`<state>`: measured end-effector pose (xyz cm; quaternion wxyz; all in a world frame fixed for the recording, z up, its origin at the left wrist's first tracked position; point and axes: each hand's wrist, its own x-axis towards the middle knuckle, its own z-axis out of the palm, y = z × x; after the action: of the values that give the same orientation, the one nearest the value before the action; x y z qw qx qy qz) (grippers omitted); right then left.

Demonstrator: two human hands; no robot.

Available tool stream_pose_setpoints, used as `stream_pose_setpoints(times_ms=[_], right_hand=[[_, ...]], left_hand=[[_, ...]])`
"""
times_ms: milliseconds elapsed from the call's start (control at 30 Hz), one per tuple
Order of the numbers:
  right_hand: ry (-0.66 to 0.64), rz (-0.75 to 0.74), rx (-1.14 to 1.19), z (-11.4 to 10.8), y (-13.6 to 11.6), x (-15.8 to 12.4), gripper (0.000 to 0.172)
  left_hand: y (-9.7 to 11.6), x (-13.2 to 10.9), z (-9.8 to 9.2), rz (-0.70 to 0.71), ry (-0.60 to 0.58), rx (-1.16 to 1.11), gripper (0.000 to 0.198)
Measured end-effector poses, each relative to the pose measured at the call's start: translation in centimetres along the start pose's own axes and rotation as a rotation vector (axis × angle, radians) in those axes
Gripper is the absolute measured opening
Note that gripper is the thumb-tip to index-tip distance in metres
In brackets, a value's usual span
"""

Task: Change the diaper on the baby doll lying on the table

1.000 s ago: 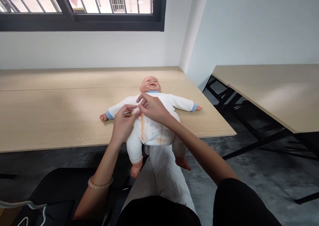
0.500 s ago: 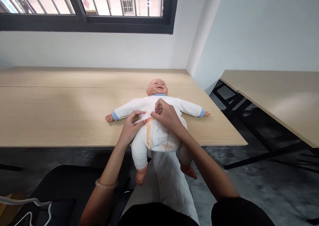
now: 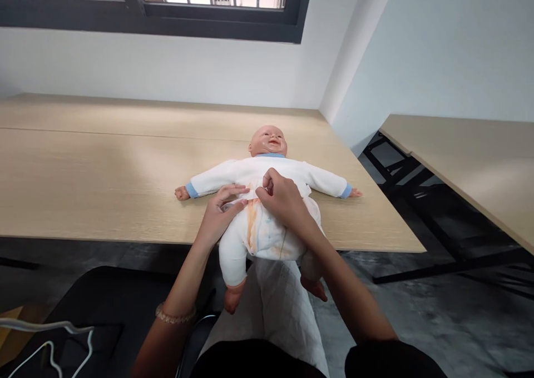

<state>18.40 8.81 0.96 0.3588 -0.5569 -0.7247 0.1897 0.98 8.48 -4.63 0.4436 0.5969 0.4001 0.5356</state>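
A vinyl baby doll (image 3: 267,142) lies on its back, arms flung wide, its head and torso on the pale wood counter (image 3: 104,161) and its legs hanging past the edge above the person's white quilted trousers (image 3: 271,317). Its white suit (image 3: 233,250), blue at the cuffs, carries an orange stain (image 3: 251,228) down the front. The left hand (image 3: 219,214), a beaded bracelet (image 3: 175,315) at its wrist, has flattened out across the suit's middle, fingers open on the cloth with no clear grip. Just beside it the right hand (image 3: 283,197) is curled and appears pinched on the fabric, its exact hold partly hidden.
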Motion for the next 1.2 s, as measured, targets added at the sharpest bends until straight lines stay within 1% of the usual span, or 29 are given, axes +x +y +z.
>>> stream_pose_setpoints(times_ms=[167, 367, 500, 567, 600, 633, 700, 733, 767, 867, 933, 1033, 1133, 1200], right_hand=[[0.05, 0.002, -0.039, 0.2, 0.0, -0.2, 0.012], [0.031, -0.011, -0.018, 0.2, 0.4, -0.1, 0.012], [0.05, -0.011, 0.017, 0.3, 0.9, 0.1, 0.014], [0.091, -0.037, 0.01, 0.2, 1.1, 0.2, 0.014], [0.131, -0.06, 0.006, 0.0, 1.2, 0.2, 0.014], [0.179, -0.091, 0.001, -0.1, 1.2, 0.1, 0.017], [0.249, -0.168, -0.025, -0.3, 1.0, -0.5, 0.028], [0.246, -0.208, -0.054, -0.3, 0.8, -1.0, 0.033], [0.21, -0.244, -0.096, -0.3, 0.5, -1.6, 0.038], [0.021, -0.326, -0.258, 0.3, -0.1, -3.4, 0.046], [-0.043, -0.351, -0.355, 0.7, -0.4, -4.3, 0.047], [-0.062, -0.356, -0.442, 0.8, -0.5, -4.9, 0.049], [-0.088, -0.354, -0.476, 0.5, -0.5, -5.0, 0.05], [-0.076, -0.336, -0.483, 0.2, -0.4, -5.1, 0.049]], left_hand=[[0.1, -0.1, 0.0, -0.002, 0.002, 0.014, 0.027], [-0.1, 0.0, -0.2, 0.018, -0.037, 0.067, 0.027], [-0.1, 0.0, -0.3, 0.007, -0.069, 0.108, 0.028], [0.0, 0.0, -0.4, 0.011, -0.08, 0.127, 0.027], [0.1, 0.0, -0.4, 0.015, -0.085, 0.134, 0.027], [0.1, 0.0, -0.4, 0.021, -0.087, 0.137, 0.028], [0.1, 0.0, -0.4, 0.034, -0.089, 0.135, 0.028], [0.1, 0.0, -0.4, 0.037, -0.087, 0.13, 0.028], [0.0, 0.0, -0.4, 0.036, -0.086, 0.122, 0.028], [-0.2, 0.1, -0.3, 0.034, -0.082, 0.089, 0.027], [-0.3, 0.1, -0.3, 0.046, -0.076, 0.075, 0.027], [-0.4, 0.1, -0.4, 0.062, -0.068, 0.075, 0.025], [-0.3, 0.0, -0.3, 0.048, -0.072, 0.074, 0.025], [-0.2, 0.0, -0.3, 0.033, -0.076, 0.068, 0.025]])
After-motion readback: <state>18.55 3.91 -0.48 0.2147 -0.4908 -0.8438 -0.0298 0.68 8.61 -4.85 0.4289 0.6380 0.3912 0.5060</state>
